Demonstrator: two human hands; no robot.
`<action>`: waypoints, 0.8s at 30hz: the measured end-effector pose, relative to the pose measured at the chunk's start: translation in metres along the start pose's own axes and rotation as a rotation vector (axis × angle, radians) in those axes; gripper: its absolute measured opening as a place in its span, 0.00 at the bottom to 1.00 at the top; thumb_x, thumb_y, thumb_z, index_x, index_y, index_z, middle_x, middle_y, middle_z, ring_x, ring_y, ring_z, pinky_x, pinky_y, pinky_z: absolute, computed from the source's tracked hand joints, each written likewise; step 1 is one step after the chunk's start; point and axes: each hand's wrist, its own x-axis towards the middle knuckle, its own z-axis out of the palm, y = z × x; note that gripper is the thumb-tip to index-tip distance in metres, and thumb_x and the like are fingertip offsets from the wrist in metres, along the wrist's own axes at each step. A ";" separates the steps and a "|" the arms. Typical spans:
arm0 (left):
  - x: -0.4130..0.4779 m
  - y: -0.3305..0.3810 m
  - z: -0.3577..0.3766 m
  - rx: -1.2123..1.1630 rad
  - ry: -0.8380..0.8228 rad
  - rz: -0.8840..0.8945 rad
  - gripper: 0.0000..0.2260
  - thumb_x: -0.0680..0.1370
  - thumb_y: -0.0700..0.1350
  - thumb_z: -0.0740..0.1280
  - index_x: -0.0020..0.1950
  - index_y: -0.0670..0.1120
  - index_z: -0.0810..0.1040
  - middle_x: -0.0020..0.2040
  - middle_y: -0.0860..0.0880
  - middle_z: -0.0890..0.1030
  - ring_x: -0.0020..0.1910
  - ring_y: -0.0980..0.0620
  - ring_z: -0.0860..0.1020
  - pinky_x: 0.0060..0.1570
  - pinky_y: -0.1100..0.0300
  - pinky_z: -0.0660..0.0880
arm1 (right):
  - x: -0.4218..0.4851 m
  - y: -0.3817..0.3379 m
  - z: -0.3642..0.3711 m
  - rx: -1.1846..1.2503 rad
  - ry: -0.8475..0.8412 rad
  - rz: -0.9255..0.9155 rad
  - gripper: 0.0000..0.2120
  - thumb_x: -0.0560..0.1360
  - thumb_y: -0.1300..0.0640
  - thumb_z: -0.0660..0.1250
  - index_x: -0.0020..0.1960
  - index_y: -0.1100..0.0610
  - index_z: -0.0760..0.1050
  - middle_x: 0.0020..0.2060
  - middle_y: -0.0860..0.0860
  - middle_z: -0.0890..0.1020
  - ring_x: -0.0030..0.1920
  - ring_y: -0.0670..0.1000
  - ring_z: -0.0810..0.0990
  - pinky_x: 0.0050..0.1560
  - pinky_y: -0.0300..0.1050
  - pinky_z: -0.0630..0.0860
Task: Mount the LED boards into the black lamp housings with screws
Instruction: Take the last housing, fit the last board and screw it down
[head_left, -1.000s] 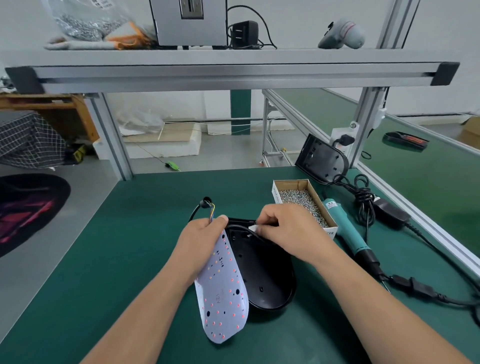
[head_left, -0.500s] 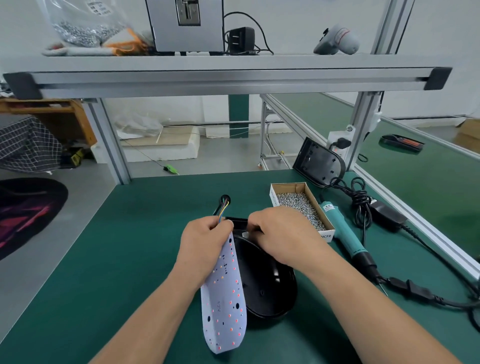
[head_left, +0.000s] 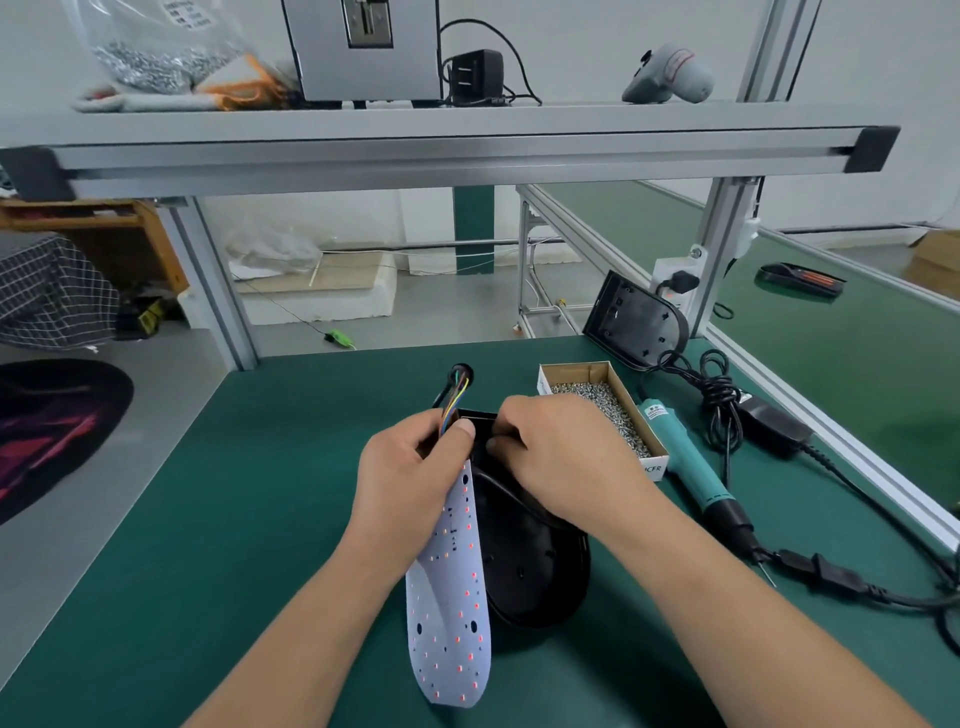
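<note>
White teardrop LED board (head_left: 452, 623) leans on edge against the black oval lamp housing (head_left: 535, 571) on the green worktop (head_left: 234, 519). The left hand (head_left: 410, 478) has its grip clenched on the board's narrow, wired end. Whether the right hand (head_left: 561, 462) grips anything at the housing's top, I cannot tell. The board looks thin, light and probably bendy, so it is best held by its edges.

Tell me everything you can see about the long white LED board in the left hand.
The long white LED board is a thin flat panel with a rounded near end, dotted with small red LEDs and dark holes. It is tilted up on edge along the left side of the oval black lamp housing. The left hand grips its far end, where coloured wires emerge.
</note>
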 end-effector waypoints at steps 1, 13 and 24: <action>0.000 0.001 0.000 -0.012 0.000 0.003 0.19 0.79 0.54 0.67 0.39 0.38 0.70 0.35 0.41 0.62 0.34 0.51 0.61 0.33 0.58 0.59 | 0.000 0.001 0.002 -0.021 0.028 -0.002 0.09 0.80 0.48 0.66 0.51 0.53 0.79 0.42 0.52 0.84 0.47 0.60 0.81 0.45 0.54 0.77; 0.000 -0.002 -0.002 -0.034 0.050 -0.063 0.18 0.79 0.51 0.68 0.33 0.49 0.65 0.30 0.55 0.61 0.32 0.53 0.59 0.30 0.62 0.58 | -0.002 0.007 0.019 -0.086 -0.078 -0.098 0.10 0.83 0.49 0.61 0.57 0.49 0.80 0.48 0.49 0.77 0.53 0.57 0.79 0.49 0.54 0.77; 0.003 0.004 -0.010 -0.514 0.058 -0.408 0.19 0.73 0.48 0.71 0.37 0.42 0.63 0.33 0.43 0.62 0.31 0.45 0.61 0.34 0.54 0.66 | -0.013 0.057 -0.006 0.910 0.170 0.326 0.21 0.80 0.71 0.60 0.59 0.50 0.83 0.52 0.47 0.88 0.37 0.48 0.80 0.39 0.44 0.77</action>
